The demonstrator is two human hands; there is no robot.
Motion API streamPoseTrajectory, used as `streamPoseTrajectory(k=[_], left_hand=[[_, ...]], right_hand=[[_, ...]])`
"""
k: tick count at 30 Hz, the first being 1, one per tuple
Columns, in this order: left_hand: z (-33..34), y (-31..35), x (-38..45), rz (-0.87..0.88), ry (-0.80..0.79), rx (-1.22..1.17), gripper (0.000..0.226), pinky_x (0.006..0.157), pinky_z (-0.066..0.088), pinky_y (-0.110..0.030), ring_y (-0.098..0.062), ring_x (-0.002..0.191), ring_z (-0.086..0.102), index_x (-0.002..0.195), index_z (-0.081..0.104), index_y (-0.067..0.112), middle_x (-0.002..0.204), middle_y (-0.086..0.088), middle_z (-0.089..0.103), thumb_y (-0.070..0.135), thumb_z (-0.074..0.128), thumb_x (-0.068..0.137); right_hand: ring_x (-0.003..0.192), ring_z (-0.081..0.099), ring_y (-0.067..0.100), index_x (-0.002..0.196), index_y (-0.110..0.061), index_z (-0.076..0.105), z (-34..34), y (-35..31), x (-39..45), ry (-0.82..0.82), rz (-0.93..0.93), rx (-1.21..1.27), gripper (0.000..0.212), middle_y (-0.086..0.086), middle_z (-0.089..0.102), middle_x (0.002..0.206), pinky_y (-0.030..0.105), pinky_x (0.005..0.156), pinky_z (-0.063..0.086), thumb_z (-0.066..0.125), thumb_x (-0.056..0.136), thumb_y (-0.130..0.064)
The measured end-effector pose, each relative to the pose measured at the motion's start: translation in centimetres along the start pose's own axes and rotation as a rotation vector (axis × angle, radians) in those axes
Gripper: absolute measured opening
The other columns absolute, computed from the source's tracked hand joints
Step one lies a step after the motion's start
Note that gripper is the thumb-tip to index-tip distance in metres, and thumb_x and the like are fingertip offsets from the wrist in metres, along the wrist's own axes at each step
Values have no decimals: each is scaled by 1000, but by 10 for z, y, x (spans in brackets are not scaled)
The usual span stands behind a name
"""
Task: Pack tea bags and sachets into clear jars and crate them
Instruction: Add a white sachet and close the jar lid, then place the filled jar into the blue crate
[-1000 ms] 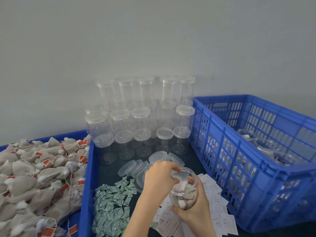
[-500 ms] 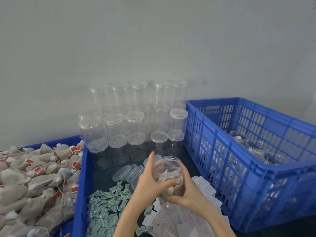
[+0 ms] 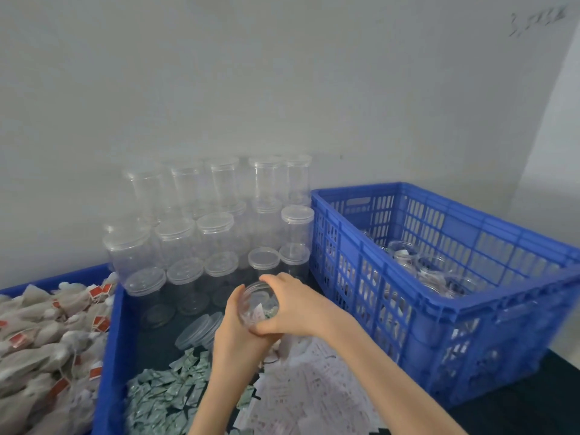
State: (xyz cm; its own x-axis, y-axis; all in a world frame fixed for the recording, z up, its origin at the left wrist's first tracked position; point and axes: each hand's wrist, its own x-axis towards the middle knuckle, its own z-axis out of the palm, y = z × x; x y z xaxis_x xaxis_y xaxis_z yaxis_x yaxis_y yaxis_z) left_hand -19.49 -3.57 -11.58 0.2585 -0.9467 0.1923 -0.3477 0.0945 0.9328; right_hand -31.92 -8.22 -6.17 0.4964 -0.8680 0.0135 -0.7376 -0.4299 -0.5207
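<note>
A clear jar [image 3: 258,306] with tea bags and sachets inside is held between both hands above the dark tabletop. My left hand [image 3: 237,334] grips its left side and underside. My right hand [image 3: 293,304] curls round its right side and rim. The jar's mouth faces the camera; whether a lid is on it I cannot tell. Just right of the hands stands the blue crate [image 3: 439,309] with several filled jars [image 3: 405,255] inside. Tea bags [image 3: 47,334] with red tags fill a blue tray on the left.
Stacked empty lidded jars [image 3: 213,233] stand against the wall behind the hands. Loose clear lids [image 3: 199,329] lie left of the hands. Green sachets [image 3: 169,394] and white sachets [image 3: 314,394] are spread on the table near me.
The jar has tipped so its mouth faces me, and my right hand has moved from its back to its right side and rim. The view has shifted right.
</note>
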Motion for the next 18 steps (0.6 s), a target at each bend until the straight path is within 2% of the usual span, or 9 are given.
streamPoseTrajectory(k=[2,6,8,9,11,14,16,18], left_hand=[[0,-3,1,0,17,-45,97,69,41,-15,15,85,50,145,29,34,118,16,54,19,84,67],[4,6,3,57,23,-149,107,94,46,-32,-4,113,55,150,19,31,137,15,48,29,87,68],[5,10,2,119,28,-170,108,98,41,-28,-1,124,46,152,15,30,140,19,40,36,84,70],[6,12,2,152,32,-166,101,98,39,-23,5,126,42,152,15,30,143,19,37,36,79,75],[7,16,2,180,30,-167,85,91,40,-12,18,117,44,151,23,29,143,16,41,29,72,82],[10,24,8,175,1,-206,60,80,48,-10,12,110,54,134,40,42,125,23,54,22,70,85],[14,34,15,190,-13,-215,56,82,49,-13,10,110,55,128,41,45,121,27,55,21,69,86],[19,45,22,227,-15,-200,55,80,48,-9,15,109,52,129,41,44,118,31,53,21,68,86]], right_hand=[[136,43,25,155,-22,25,-9,-7,5,-21,-13,-119,96,0,36,151,40,105,42,72,77,-55],[121,54,26,143,-17,40,-35,-23,14,-85,-45,-295,87,4,47,142,42,94,48,76,73,-53],[111,57,25,138,-18,44,-57,-29,20,-115,-40,-332,84,4,52,133,39,84,49,78,71,-55],[108,57,23,138,-20,44,-70,-31,22,-132,-29,-328,84,2,52,129,38,81,49,79,71,-57],[103,58,19,138,-22,45,-97,-33,25,-155,-11,-263,82,-3,52,122,34,79,51,79,72,-57],[97,57,11,135,-22,49,-135,-32,29,-127,-10,-117,73,-12,48,104,26,66,53,83,75,-47],[98,55,9,133,-22,51,-157,-28,33,-117,-16,-43,67,-16,48,103,24,62,52,82,77,-40],[103,52,8,133,-21,52,-177,-21,36,-118,-22,3,62,-16,50,106,25,63,54,81,80,-35]])
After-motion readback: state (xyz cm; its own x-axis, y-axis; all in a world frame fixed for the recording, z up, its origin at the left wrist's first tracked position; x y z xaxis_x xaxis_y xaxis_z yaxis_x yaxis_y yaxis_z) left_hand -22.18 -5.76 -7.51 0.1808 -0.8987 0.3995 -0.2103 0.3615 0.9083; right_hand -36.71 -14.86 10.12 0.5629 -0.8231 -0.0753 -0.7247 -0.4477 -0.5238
